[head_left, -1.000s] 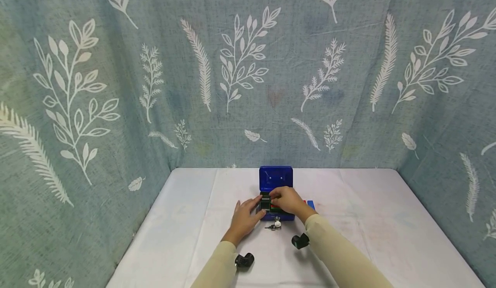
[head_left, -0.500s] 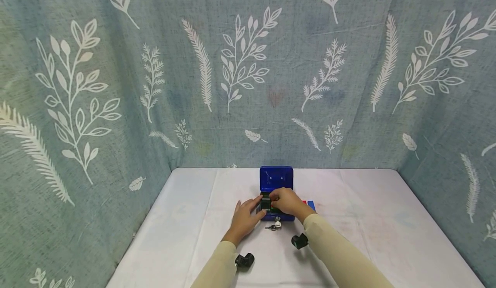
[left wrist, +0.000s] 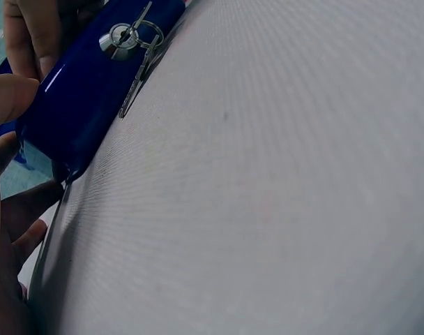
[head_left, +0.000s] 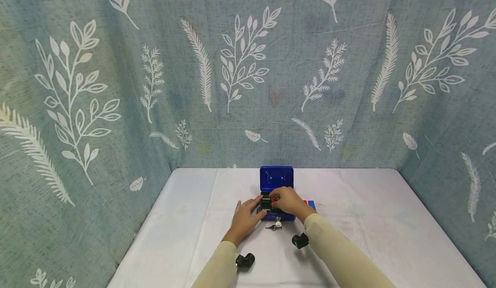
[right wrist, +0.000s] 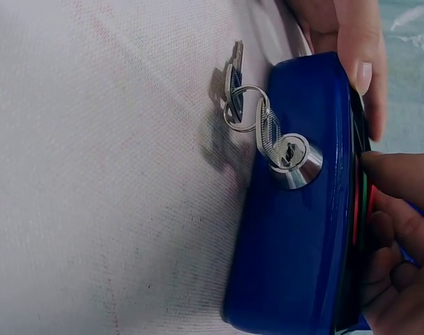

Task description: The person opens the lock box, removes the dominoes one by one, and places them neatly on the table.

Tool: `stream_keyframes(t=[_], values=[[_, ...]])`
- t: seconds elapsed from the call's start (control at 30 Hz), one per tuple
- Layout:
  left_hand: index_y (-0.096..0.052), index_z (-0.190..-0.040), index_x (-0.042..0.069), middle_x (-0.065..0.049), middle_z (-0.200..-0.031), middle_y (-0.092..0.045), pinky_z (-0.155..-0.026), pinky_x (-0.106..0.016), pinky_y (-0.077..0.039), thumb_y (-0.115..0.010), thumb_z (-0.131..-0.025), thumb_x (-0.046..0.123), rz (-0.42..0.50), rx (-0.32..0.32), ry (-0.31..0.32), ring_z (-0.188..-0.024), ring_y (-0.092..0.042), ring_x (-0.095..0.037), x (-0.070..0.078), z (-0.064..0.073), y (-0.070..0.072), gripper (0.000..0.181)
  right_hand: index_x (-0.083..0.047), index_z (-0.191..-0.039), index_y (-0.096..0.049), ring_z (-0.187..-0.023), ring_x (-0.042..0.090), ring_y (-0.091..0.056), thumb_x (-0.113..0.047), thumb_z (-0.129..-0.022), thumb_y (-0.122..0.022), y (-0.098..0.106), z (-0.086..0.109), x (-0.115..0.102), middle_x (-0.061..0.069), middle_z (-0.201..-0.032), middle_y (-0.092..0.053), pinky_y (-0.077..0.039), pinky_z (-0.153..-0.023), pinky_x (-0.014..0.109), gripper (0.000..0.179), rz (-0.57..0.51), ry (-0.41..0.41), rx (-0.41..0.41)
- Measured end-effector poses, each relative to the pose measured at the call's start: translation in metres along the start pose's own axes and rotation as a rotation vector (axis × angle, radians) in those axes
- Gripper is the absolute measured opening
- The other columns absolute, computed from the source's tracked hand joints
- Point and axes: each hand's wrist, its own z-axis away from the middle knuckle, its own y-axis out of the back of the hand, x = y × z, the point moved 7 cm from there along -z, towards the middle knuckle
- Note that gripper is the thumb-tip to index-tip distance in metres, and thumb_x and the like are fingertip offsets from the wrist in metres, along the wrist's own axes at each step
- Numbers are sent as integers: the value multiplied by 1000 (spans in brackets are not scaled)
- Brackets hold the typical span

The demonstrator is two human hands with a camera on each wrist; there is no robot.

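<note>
A small blue cash box (head_left: pixel 284 216) stands on the table with its lid (head_left: pixel 276 177) raised and a black compartment tray (head_left: pixel 265 203) inside. My left hand (head_left: pixel 245 220) rests at the box's left side, fingers spread, thumb at the front corner. My right hand (head_left: pixel 288 200) reaches into the right part with curled fingers. In the right wrist view, its thumb (right wrist: pixel 400 174) touches a green strip (right wrist: pixel 365 195), and a red piece (right wrist: pixel 372 201) shows between thumb and fingers. Its fingertips are partly hidden. A key is in the front lock (right wrist: pixel 293 159), with another key hanging from its ring (right wrist: pixel 244 109).
Just right of the box, partly behind the right hand, lie a blue block (head_left: pixel 311 204) and a red block (head_left: pixel 305 202). The white-covered table (head_left: pixel 209 227) reaches back to a leaf-patterned curtain (head_left: pixel 248 85). Black wrist cameras (head_left: pixel 245 261) stick out below both forearms.
Both hands stay nearly in place at the box. The right hand's fingers shift only slightly inside it; the box, lid and keys stay put.
</note>
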Motion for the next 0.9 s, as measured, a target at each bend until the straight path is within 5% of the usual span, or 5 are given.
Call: stream_keyframes(t=[0.23,0.63,0.9], values=[[-53,-142,24,-1,-133,-60,-114,-60,-13,-62,-89,47,-6,-3,11,-127,-50,-28,-1,1,-1,58,-13,-106,-73,-98,19,-65,-7,-81,-76,1,-1,4,-1,-99,-71,-53,-88,42,26,-18,8,31],[-57,-139,21,-6,-128,-63,-109,-65,-19,-61,-89,48,4,74,-59,-121,-54,-32,2,1,1,57,-13,-105,-73,-95,17,-65,-5,-82,-75,4,1,9,-4,-96,-71,-54,-86,41,25,-46,5,29],[-54,-141,24,-3,-132,-60,-113,-61,-14,-61,-89,49,-1,11,-6,-125,-51,-29,-2,0,-2,58,-12,-105,-73,-93,16,-64,-4,-83,-74,5,2,11,-3,-94,-70,-54,-85,40,23,-64,-3,33]])
